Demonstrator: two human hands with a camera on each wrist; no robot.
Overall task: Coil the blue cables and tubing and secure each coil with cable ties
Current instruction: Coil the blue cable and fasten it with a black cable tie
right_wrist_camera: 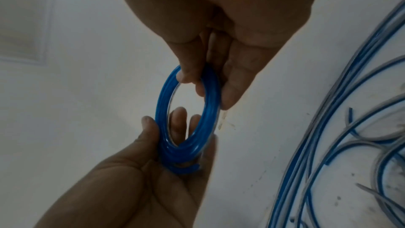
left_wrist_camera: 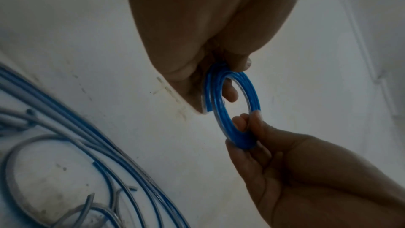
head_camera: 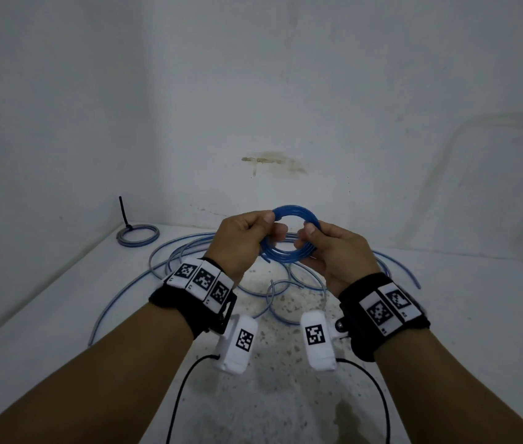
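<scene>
Surface: a pale speckled floor (head_camera: 285, 395) is meeting a whitish wall (head_camera: 253, 91), which is carrying a brownish stain.
Loose tubing: long blue and grey lengths (head_camera: 186, 248) are sprawling over the floor in wide overlapping loops, beneath and beyond both hands, and are lying apart from the held coil.
Finished coil: a small grey-blue ring (head_camera: 138, 235) is sitting in the far left corner by the wall, with a black cable tie (head_camera: 124, 213) sticking upright from it.
Left hand: the left hand (head_camera: 244, 238) is gripping the left side of the held coil, thumb on top and fingers curled through the ring.
Right hand: the right hand (head_camera: 337, 251) is pinching the opposite side, thumb pressing the strands against the fingers.
Held coil: a tight blue tubing coil (head_camera: 292, 235) of several turns is hanging in the air between the hands, above the floor, with one cut end (left_wrist_camera: 208, 108) poking free near the left palm.
</scene>
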